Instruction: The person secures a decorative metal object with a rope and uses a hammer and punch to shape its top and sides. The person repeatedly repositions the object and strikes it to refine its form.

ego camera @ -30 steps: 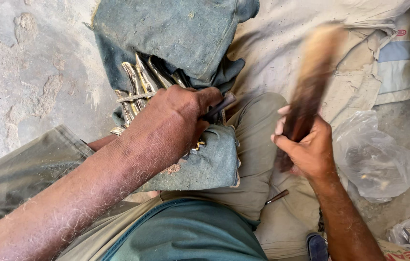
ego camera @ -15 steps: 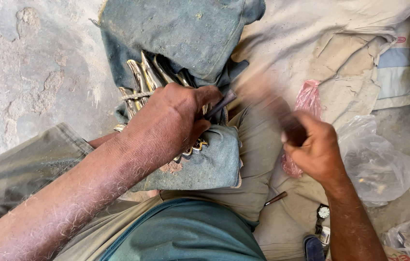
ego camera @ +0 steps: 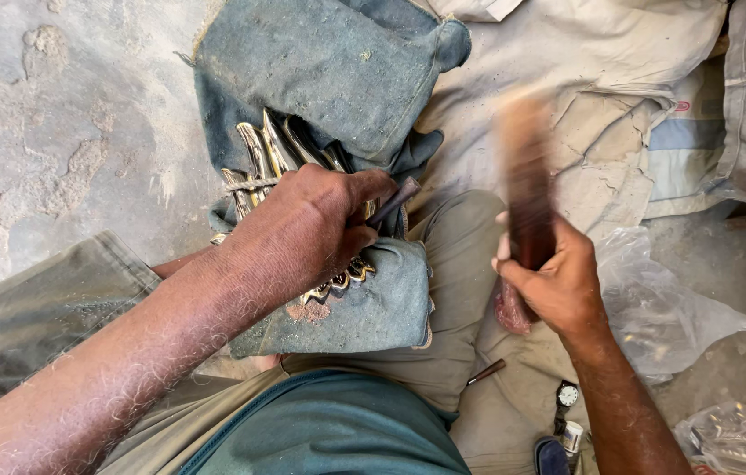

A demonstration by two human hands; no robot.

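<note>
Shiny, polished brass-coloured metal pieces [ego camera: 260, 163] lie in dusty, matt blue cloth [ego camera: 329, 70]. The blurred tool [ego camera: 527, 176] looks like dark wood. The floor [ego camera: 47, 114] is rough grey concrete; the bag [ego camera: 654, 308] is clear, crinkled plastic.

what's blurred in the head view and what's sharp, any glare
Head view: the dark wooden stick gripped in the right hand is smeared by motion blur; the left hand, the shiny gold-coloured metal pieces under it and the dusty blue-grey cloth are sharp. Light is soft and even, with small bright glints on the metal and on the clear plastic bag.
</note>
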